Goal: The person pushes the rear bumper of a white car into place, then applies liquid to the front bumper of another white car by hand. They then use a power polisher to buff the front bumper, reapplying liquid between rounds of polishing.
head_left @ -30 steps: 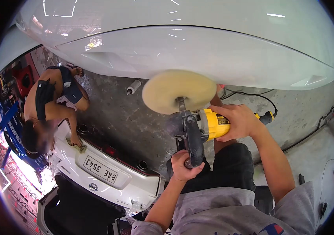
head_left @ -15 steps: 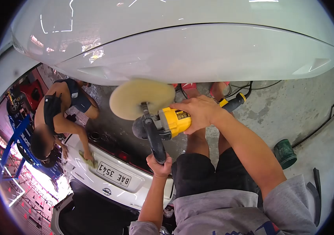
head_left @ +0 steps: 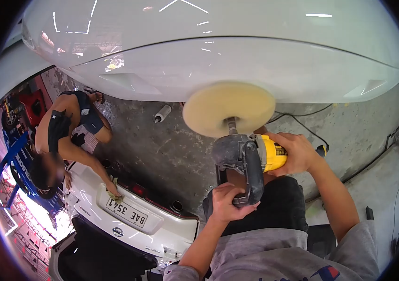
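Note:
A yellow and black car polisher (head_left: 274,154) is held in both hands. My left hand (head_left: 229,203) wraps round its black loop handle, close to my shorts. My right hand (head_left: 297,151) grips the yellow motor body from the right. The round cream polishing pad (head_left: 230,107) is blurred by motion and overlaps the lower edge of the glossy white car panel (head_left: 162,70). Lights and roof beams are mirrored in that panel.
At the left, another person (head_left: 70,136) crouches, a cloth (head_left: 114,184) under one hand on a white car's rear (head_left: 157,225). A bottle (head_left: 163,114) lies on the concrete floor (head_left: 152,140). A black cable (head_left: 302,122) trails at the right.
Both hands and the polisher have shifted right along the white panel. The pad now faces more toward the panel. The bottle has come into view; a green bucket at right no longer shows.

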Available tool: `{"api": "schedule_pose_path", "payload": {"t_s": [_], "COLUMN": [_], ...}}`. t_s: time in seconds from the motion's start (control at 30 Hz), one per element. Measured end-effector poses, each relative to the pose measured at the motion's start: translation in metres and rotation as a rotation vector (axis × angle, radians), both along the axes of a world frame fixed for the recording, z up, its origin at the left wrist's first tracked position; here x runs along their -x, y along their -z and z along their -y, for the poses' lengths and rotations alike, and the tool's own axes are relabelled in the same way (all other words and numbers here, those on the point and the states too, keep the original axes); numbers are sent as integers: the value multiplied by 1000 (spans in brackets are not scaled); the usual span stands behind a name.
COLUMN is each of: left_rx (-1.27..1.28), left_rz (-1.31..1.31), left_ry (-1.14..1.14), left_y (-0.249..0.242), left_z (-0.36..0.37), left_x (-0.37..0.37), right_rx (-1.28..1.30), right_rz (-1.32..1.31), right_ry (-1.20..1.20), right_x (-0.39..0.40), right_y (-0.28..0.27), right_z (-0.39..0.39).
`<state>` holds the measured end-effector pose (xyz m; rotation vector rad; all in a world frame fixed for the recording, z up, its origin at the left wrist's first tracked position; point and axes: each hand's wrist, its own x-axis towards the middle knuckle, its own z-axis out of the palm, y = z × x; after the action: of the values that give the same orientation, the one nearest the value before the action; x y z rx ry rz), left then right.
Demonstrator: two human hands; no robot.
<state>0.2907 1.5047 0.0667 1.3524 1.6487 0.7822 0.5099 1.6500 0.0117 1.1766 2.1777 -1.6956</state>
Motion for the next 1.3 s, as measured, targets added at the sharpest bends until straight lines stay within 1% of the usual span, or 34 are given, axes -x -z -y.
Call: {"api": "schedule_pose_path", "payload": {"t_s": [0.07,0.13,0.2,0.27,0.33,0.37,0.4,0.43,0.47,0.53,0.6,0.67,0.7,0.77,0.9,0.97,1.0,1.07,1.1,1.3], "left_rx": [52,42,107,119,116,207,307,364,371,492,470,289,299,114,101,156,150,353,375,423], "left_rz": [-19,-63,-180,-176,-170,-158,-145,-144,-147,-170,-147,-143,-145,-195,-170,-237,-239,-207,-188,-147], "left_ry": [-6,-21,33,75,118,55,-9,-88,-78,-177,-182,-94,-88,29,115,75,80,-69,-110,-162], "left_y": [-17,-36,-55,-59,-61,-65,-69,-76,-81,-86,-82,-78,-74,-70,-73,-84,-90,-108,-116,-142], "left_z": [-12,-30,-46,-54,-60,-55,-52,-53,-53,-55,-54,-48,-45,-43,-62,-59,-61,-70,-83,-114], "left_x": [11,29,51,71,73,68,61,50,44,36,38,44,50,63,68,64,60,45,39,37], "right_rx": [-22,-8,0,-19,36,82,83,126,172,216,258,163,173,134,64,132,126,177,176,258], "right_rz": [-44,-64,-100,-139,-150,-139,-145,-118,-90,-69,-47,-68,-69,-120,-121,-118,-120,-134,-134,-139], "right_ry": [45,59,168,230,245,201,207,127,49,47,33,94,99,199,244,193,199,146,150,181], "right_x": [10,28,47,59,64,62,59,55,51,44,40,39,40,45,51,48,45,38,36,34], "right_y": [-5,-16,-25,-25,-23,-22,-21,-21,-23,-32,-37,-40,-41,-42,-41,-46,-48,-56,-60,-79], "right_z": [-5,-14,-15,-10,-9,-11,-15,-20,-22,-28,-31,-29,-29,-30,-31,-38,-42,-49,-53,-66]}}
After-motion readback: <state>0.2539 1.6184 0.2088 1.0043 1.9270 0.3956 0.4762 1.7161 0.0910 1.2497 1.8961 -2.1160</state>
